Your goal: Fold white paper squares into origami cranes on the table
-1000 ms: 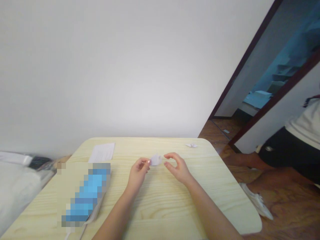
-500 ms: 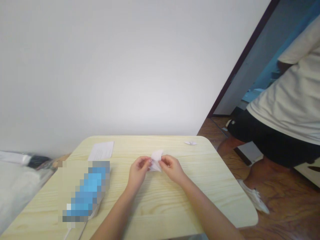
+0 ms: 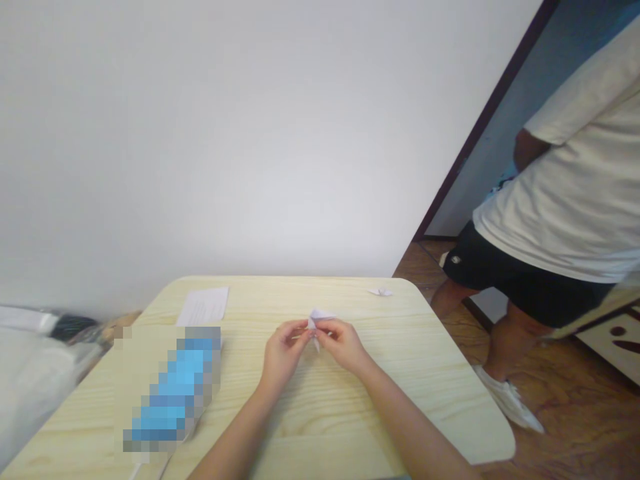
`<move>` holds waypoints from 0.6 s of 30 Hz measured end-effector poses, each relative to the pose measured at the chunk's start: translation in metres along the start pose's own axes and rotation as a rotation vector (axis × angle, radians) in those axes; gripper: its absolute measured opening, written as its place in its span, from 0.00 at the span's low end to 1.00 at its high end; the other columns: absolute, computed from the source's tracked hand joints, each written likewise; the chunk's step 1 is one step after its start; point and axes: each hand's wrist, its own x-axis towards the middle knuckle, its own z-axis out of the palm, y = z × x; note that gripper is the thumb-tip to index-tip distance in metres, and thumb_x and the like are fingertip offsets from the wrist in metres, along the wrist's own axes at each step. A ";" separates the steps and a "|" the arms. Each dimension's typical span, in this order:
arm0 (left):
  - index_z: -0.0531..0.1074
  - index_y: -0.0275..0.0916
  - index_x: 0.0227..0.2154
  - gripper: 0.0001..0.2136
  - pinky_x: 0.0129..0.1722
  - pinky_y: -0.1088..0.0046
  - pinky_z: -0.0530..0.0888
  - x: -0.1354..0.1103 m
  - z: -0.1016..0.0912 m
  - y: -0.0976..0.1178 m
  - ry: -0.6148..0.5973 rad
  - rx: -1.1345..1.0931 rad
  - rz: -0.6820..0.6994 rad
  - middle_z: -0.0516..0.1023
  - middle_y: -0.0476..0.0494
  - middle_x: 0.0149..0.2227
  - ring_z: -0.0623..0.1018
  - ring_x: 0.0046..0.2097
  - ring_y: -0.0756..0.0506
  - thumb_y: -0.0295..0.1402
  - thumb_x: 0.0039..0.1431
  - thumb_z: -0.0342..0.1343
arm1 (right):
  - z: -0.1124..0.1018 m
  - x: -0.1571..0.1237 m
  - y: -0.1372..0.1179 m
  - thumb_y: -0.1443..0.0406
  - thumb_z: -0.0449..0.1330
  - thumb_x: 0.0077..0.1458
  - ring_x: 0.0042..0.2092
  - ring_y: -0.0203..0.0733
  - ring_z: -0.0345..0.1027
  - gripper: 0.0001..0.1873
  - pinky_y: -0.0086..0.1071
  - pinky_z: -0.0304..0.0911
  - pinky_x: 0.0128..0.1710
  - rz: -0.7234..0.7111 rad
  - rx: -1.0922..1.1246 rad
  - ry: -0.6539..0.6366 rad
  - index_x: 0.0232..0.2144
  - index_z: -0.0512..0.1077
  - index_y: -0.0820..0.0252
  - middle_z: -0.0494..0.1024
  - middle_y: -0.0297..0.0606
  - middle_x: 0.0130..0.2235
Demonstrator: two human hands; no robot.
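Both my hands meet above the middle of the light wooden table [image 3: 425,373]. My left hand [image 3: 283,353] and my right hand [image 3: 341,343] pinch a small folded piece of white paper [image 3: 317,319] between their fingertips. The paper sticks up a little above the fingers and a thin point hangs below them. It is held just off the tabletop.
A white sheet of paper [image 3: 204,306] lies at the table's back left. A small folded white paper figure [image 3: 381,292] sits near the back right corner. A blurred blue object [image 3: 173,390] lies at the left. A person in a white shirt and black shorts [image 3: 555,220] stands at the right by the doorway.
My right hand closed in and took hold of the folded paper together with my left. The paper turned and folded narrower. The person at the right stood up and moved nearer.
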 end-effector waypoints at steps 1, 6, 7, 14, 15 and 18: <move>0.73 0.37 0.32 0.12 0.33 0.70 0.75 0.000 0.000 0.002 0.009 0.016 0.015 0.77 0.43 0.33 0.77 0.33 0.46 0.38 0.45 0.58 | 0.001 0.000 0.000 0.63 0.57 0.48 0.35 0.40 0.70 0.10 0.31 0.65 0.30 -0.004 0.000 -0.007 0.33 0.74 0.59 0.77 0.39 0.34; 0.74 0.39 0.33 0.11 0.31 0.71 0.75 -0.001 -0.002 0.005 0.014 0.058 0.078 0.75 0.43 0.35 0.76 0.33 0.47 0.39 0.48 0.56 | 0.002 -0.003 -0.002 0.62 0.56 0.50 0.31 0.36 0.68 0.12 0.28 0.64 0.28 -0.001 0.064 -0.088 0.37 0.71 0.58 0.75 0.37 0.32; 0.74 0.39 0.33 0.11 0.30 0.71 0.75 -0.001 -0.002 0.005 0.014 0.069 0.091 0.75 0.43 0.35 0.76 0.33 0.47 0.39 0.48 0.55 | 0.002 -0.003 -0.002 0.61 0.56 0.50 0.30 0.35 0.67 0.12 0.27 0.63 0.27 0.000 0.078 -0.087 0.38 0.71 0.58 0.75 0.36 0.31; 0.75 0.40 0.31 0.10 0.26 0.75 0.74 0.000 -0.005 0.006 0.017 0.212 0.176 0.75 0.43 0.34 0.74 0.35 0.47 0.38 0.51 0.52 | 0.002 -0.007 -0.008 0.61 0.56 0.49 0.21 0.30 0.60 0.15 0.24 0.60 0.19 0.053 0.213 -0.120 0.40 0.69 0.57 0.69 0.31 0.23; 0.75 0.40 0.30 0.10 0.25 0.76 0.73 0.000 -0.005 0.006 0.022 0.228 0.182 0.75 0.43 0.33 0.74 0.35 0.47 0.38 0.52 0.52 | 0.000 -0.008 -0.011 0.60 0.56 0.49 0.19 0.29 0.59 0.15 0.24 0.59 0.17 0.074 0.218 -0.140 0.41 0.69 0.57 0.68 0.30 0.22; 0.75 0.40 0.30 0.10 0.25 0.76 0.73 0.001 -0.007 0.006 0.029 0.277 0.199 0.75 0.43 0.33 0.75 0.35 0.47 0.38 0.52 0.51 | -0.011 -0.009 -0.021 0.60 0.54 0.51 0.15 0.29 0.55 0.14 0.23 0.55 0.13 0.088 0.149 -0.103 0.39 0.70 0.58 0.64 0.27 0.16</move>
